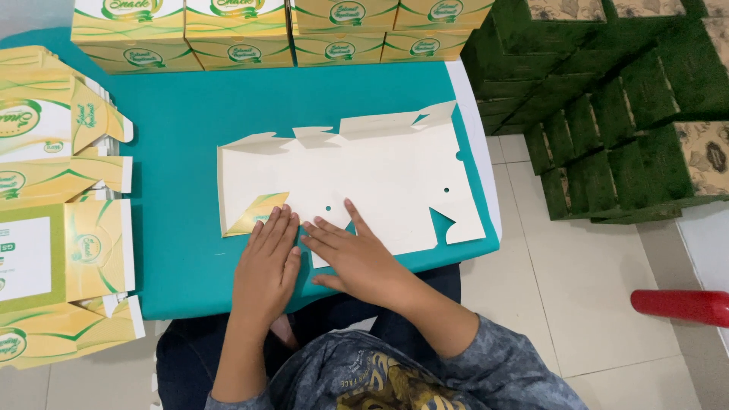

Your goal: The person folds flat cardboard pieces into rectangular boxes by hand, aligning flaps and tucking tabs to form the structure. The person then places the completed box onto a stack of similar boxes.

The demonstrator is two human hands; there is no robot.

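A flat, unfolded cardboard box blank (380,171) lies white side up on the teal table (190,129). One corner flap (257,214) at its near left is folded over and shows yellow-green print. My left hand (266,267) lies flat, fingers together, pressing the blank's near edge just right of that flap. My right hand (355,254) rests flat beside it, fingers spread, on a near flap of the blank. Neither hand grips anything.
Folded yellow-green boxes (250,30) stand in a row along the table's far edge. Flat printed blanks (53,220) are piled at the left. Stacked dark green boxes (607,106) fill the floor at the right, and a red cylinder (680,306) lies on the tiles.
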